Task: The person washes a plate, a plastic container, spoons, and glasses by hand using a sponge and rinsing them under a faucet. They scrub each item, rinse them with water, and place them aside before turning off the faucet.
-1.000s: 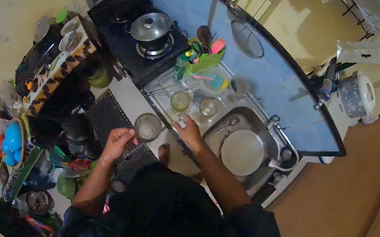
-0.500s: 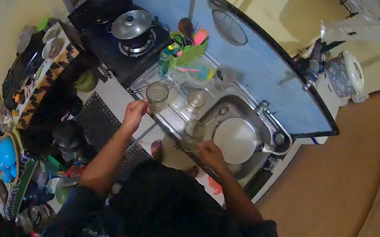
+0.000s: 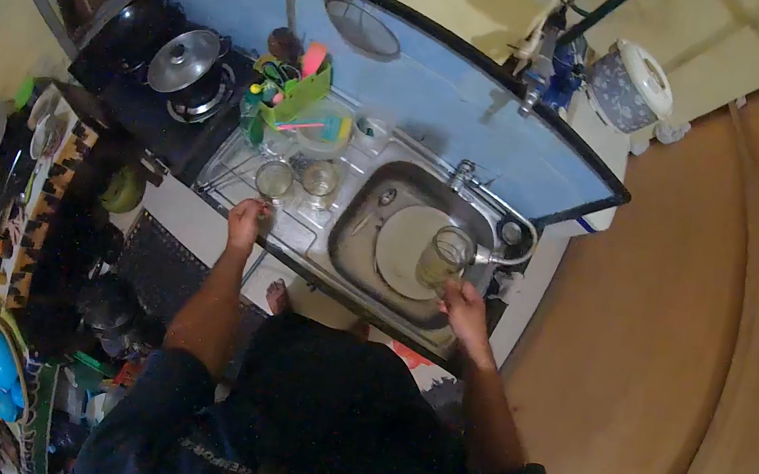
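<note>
My right hand point(image 3: 464, 315) is closed on the handle of a clear glass mug point(image 3: 447, 255), which is over the sink point(image 3: 352, 250) and in front of a large pale round dish point(image 3: 399, 243) in the basin. At the near side of the steel drainboard point(image 3: 284, 228), my left hand point(image 3: 245, 222) has its fingers closed at the handle side of a second glass mug point(image 3: 275, 180). Just right of that mug, another glass point(image 3: 319, 183) stands on the drainboard. The exact finger contact on the left is small and hard to see.
A tap point(image 3: 463, 177) with a curved spout rises behind the basin. Behind the glasses are a green utensil holder point(image 3: 305, 97) and a bowl with a sponge point(image 3: 322, 129). A lidded pot point(image 3: 185, 63) sits on the stove at left. A strainer point(image 3: 363, 29) hangs above.
My right hand has carried its mug from the counter's front edge to over the sink. The left mug has moved lower and closer to the standing glass. The camera view has shifted.
</note>
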Demonstrator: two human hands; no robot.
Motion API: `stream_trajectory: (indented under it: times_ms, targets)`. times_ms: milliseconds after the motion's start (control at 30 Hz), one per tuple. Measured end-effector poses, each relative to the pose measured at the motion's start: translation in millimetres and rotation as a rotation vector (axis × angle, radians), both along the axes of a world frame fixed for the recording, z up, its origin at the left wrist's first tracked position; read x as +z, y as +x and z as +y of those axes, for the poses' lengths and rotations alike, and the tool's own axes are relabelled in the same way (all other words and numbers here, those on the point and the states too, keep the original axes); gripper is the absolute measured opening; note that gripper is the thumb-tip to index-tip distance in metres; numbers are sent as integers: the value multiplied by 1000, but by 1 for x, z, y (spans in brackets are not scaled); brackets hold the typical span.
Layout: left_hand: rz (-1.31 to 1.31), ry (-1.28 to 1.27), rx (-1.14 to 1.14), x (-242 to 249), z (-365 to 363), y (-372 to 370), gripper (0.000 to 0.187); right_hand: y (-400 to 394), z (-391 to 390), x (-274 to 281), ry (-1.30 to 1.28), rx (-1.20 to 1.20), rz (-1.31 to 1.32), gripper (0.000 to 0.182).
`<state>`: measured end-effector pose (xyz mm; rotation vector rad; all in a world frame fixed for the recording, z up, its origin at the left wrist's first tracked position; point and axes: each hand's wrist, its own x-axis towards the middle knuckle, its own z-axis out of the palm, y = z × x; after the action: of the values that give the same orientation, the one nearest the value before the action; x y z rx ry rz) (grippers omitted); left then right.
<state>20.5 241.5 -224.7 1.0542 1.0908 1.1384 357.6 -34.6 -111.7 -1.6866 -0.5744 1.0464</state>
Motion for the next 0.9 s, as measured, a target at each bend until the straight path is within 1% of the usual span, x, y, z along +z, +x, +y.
stream_trajectory:
  times_ms: [33,67,133,167,233,267,300,333,367,400,433,467,500,533,567,600,633,700,733,767,800,833,900]
  targets:
    - [89,-16,-11,1,1,-5,14,-2,4,5,-8,-23,4,28]
    - [89,-14,-13,0,-2,-3,14,-3,8,10,-6,-25,4,28]
    - [185,130,309,22,-12,-1,11,-4,18,16,-49,-43,118,29]
    - [397,297,298,51,-28,9,13,-4,24,14,-43,-44,123,29]
    - [167,358,-10,61,-57,47,12,-3,33,5,-55,101,125,32]
    - [152,183,-281,111,-90,73,10,-7,37,-4,-50,104,133,32]
    - [299,-31,-475,108,-107,96,10,-10,43,-15,-67,166,79,33]
    - [367,348,-596,98,-117,123,20,-16,49,-20,-82,228,23,33]
    - [313,136,-689,103,-125,147,21,-25,54,-13,-71,232,24,33]
    - [254,-81,-777,107,-131,167,23,-38,57,2,130,253,-125,31]
    - [255,-75,-775,118,-135,180,23,-45,58,10,331,272,-277,30]
    - [365,-73,-725,128,-139,189,26,-46,59,11,334,271,-279,30]
    - [475,-72,-672,135,-141,193,29,-48,59,9,227,272,-384,26]
    - [476,-70,-671,121,-140,195,29,-48,59,9,119,272,-487,22]
    - [326,-102,-617,106,-138,196,30,-45,59,11,122,272,-487,22]
    - [177,-134,-561,91,-135,196,32,-40,59,18,74,408,-547,21]
    - [180,-130,-564,88,-133,198,32,-33,60,27,24,541,-607,20]
    - [-6,-488,-514,81,-127,205,30,3,75,53,-198,757,-874,27]
    - [-8,-492,-515,76,-123,205,30,17,87,90,-86,499,-1002,30]
    - [77,-366,-615,69,-121,202,31,35,95,121,244,216,-807,30]
    - [161,-236,-714,66,-120,202,32,50,117,167,527,76,-1190,25]
    - [157,-237,-718,67,-118,206,32,69,140,191,626,-103,-1413,29]
    - [169,-116,-733,74,-114,211,38,73,174,252,649,-137,-1694,35]
